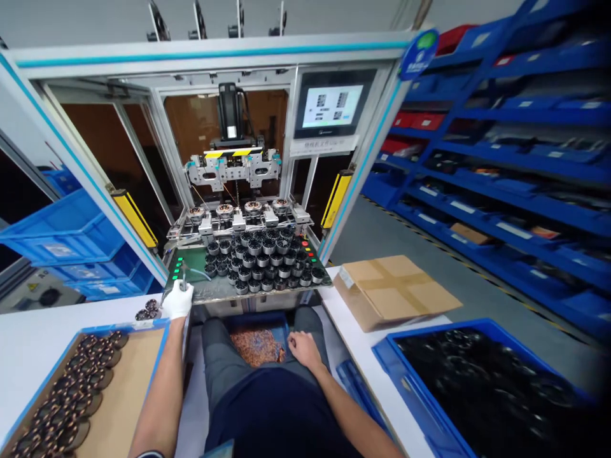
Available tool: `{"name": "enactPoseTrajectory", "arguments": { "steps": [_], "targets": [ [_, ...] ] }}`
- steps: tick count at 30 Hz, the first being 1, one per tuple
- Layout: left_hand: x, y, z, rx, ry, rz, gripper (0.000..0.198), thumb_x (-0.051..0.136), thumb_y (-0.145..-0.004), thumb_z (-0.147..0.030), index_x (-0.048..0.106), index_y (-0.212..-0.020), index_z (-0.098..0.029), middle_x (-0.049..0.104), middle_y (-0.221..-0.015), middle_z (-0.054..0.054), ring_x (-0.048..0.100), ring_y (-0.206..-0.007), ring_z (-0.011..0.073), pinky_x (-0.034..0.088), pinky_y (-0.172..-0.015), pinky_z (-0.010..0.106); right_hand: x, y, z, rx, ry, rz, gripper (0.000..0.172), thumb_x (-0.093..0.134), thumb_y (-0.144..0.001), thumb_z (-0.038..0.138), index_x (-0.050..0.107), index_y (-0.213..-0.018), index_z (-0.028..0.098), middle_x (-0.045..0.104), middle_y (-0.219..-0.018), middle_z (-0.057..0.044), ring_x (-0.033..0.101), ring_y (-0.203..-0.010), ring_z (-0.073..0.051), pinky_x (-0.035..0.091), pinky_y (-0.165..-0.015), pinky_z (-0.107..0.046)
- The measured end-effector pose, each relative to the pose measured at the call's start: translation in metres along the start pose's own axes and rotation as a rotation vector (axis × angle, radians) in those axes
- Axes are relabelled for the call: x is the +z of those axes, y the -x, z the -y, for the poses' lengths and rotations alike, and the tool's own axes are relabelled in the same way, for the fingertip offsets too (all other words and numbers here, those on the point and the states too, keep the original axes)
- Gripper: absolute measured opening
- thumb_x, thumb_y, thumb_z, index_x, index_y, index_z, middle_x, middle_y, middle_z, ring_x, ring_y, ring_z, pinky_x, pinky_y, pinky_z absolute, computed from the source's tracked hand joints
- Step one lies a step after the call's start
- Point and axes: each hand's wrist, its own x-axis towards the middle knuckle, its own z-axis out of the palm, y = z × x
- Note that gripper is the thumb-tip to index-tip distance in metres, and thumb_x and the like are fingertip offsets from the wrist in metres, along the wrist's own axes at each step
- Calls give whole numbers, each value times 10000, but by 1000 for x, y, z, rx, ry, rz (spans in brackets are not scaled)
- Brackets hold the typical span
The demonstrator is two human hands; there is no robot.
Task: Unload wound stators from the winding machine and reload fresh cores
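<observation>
My left hand (177,300), in a white glove, is closed at the left front edge of the machine's work plate (219,291). A thin grey tool (184,275) stands up from its fingers; its kind is too small to tell. Close by are green buttons (178,267) and a few copper-wound motor stators (149,310). My bare right hand (304,348) rests on my right thigh, fingers curled in, with nothing visible in them. Stacked on the plate are many round black-and-silver motor parts (262,261). Behind them, several wound parts (252,207) sit in a row of fixtures under the machine head.
On the left table, a blue-rimmed tray (131,356) holds rows of copper-wound stators. To the right are a closed cardboard box (398,289) and a blue bin (405,388) of dark parts. Yellow light guards (337,198) flank the opening. A bin of copper scraps (258,346) lies below.
</observation>
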Motion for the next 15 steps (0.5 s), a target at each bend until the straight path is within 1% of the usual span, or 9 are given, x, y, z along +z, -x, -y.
{"name": "enactPoseTrajectory", "arguments": {
  "steps": [3,5,7,9,10,11,12,14,15],
  "targets": [
    [-4,6,3,50,73,-105,191,609,-1049,-399,682,-1079,-225,780,-923,49,749,-893,256,506,-810,306,-8,-1,9,-25,-120,-35,269,756,-1083,442,760,-1021,180,758,-1029,-48,721,-1133,-262,531,-1150,-525],
    [-8,11,7,74,108,-178,149,594,-1032,-357,652,-1053,-221,784,-945,50,754,-905,242,519,-815,286,-13,1,18,-31,-221,-69,188,752,-1064,362,771,-1010,183,769,-996,-45,731,-1103,-263,535,-1130,-518],
    [-11,17,11,95,128,-237,138,582,-1006,-330,639,-1047,-212,787,-958,71,761,-904,247,539,-834,293,-19,4,29,-39,-342,-102,137,682,-1045,273,787,-1018,189,785,-968,-47,745,-1007,-253,568,-1043,-471],
    [-13,26,15,126,131,-274,155,573,-984,-324,647,-1046,-204,792,-963,101,769,-910,265,557,-856,316,-26,8,45,-66,-474,-132,211,598,-1031,250,801,-1046,194,798,-962,-53,738,-880,-232,593,-920,-408],
    [-14,32,16,153,130,-277,173,576,-978,-333,660,-1048,-199,795,-960,111,773,-912,274,565,-861,328,-30,11,56,-86,-539,-149,251,571,-1036,272,807,-1071,196,802,-979,-59,731,-844,-224,598,-878,-387],
    [-13,40,17,190,127,-267,196,585,-971,-346,678,-1051,-194,799,-954,118,776,-908,283,571,-862,338,-33,13,67,-110,-601,-170,285,557,-1052,312,812,-1111,199,806,-1017,-66,730,-844,-220,603,-868,-378],
    [-12,50,16,236,123,-242,222,598,-966,-362,701,-1056,-187,804,-945,121,779,-897,288,576,-859,347,-37,15,79,-134,-658,-194,319,554,-1072,362,812,-1173,203,807,-1080,-79,739,-894,-225,610,-899,-380],
    [-8,77,10,354,119,-153,264,631,-959,-390,749,-1061,-176,817,-925,118,783,-857,286,583,-851,353,-45,17,104,-178,-758,-241,405,574,-1102,458,774,-1359,218,787,-1267,-114,750,-1092,-250,604,-1032,-406],
    [-4,94,5,421,119,-92,271,647,-960,-396,771,-1061,-177,825,-925,111,786,-847,279,586,-856,351,-49,17,116,-197,-801,-254,466,590,-1107,494,727,-1466,230,758,-1378,-132,733,-1213,-267,587,-1105,-423]
  ]
}}
